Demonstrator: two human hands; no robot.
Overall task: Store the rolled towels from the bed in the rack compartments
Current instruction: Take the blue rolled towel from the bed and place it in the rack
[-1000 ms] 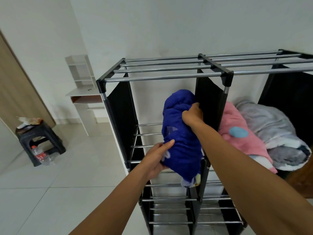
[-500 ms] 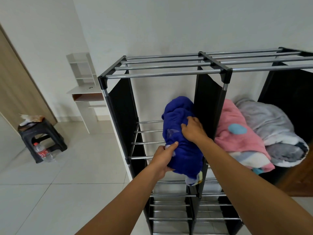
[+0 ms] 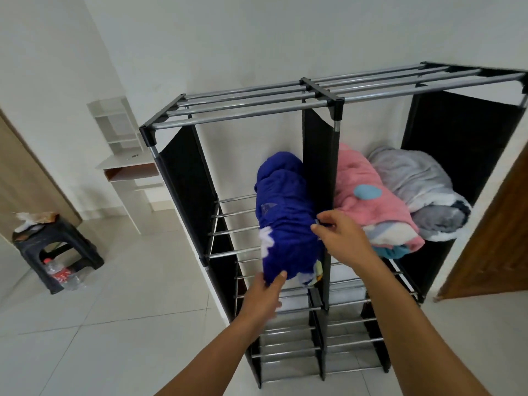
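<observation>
Blue towel (image 3: 287, 221) on upper-left shelf bars of rack (image 3: 251, 112). Left hand (image 3: 264, 298) fingers flat together under its near end, prob. propping it. Right hand (image 3: 341, 238) fingertips pinch at divider edge, towel just left.

A room in a home: pale tiled floor (image 3: 100, 324), plain white walls, a metal-and-fabric storage rack (image 3: 248, 110) holding rolled towels (image 3: 371, 201), a small white desk (image 3: 128, 164) at ten o'clock, and wooden doors (image 3: 497, 238) on either side.

Open shelf bars (image 3: 233, 214) left of blue towel (image 3: 285, 212).
</observation>
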